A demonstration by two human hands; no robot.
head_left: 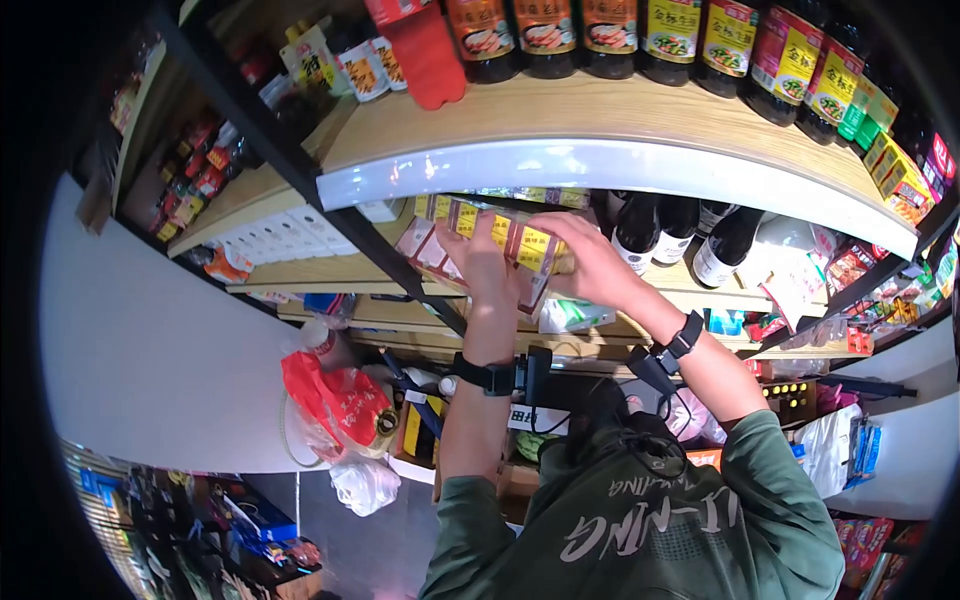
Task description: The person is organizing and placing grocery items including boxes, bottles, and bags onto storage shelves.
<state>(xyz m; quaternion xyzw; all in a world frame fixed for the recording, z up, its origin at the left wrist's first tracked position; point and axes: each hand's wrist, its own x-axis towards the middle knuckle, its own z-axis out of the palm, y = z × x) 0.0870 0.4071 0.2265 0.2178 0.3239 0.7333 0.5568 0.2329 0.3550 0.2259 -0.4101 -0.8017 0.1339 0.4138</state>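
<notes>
Both my hands are at a row of small boxes (527, 248) with yellow labelled tops, at the front of the shelf beneath the big bottles. My left hand (482, 262) lies across the near side, its fingers bent over the tops. Around the right end of the row curls my right hand (592, 262), with its thumb side hidden behind the boxes. The row sits tilted, and its pale, reddish-printed sides show below the labels. How far it rests on the shelf is hidden by my hands.
Dark bottles (637, 232) with white labels stand right of my right hand. Above, the upper shelf's pale front edge (620, 165) overhangs, with sauce bottles (670, 40) on it. A black shelf post (290, 150) rises at left. A red bag (335, 400) hangs lower left.
</notes>
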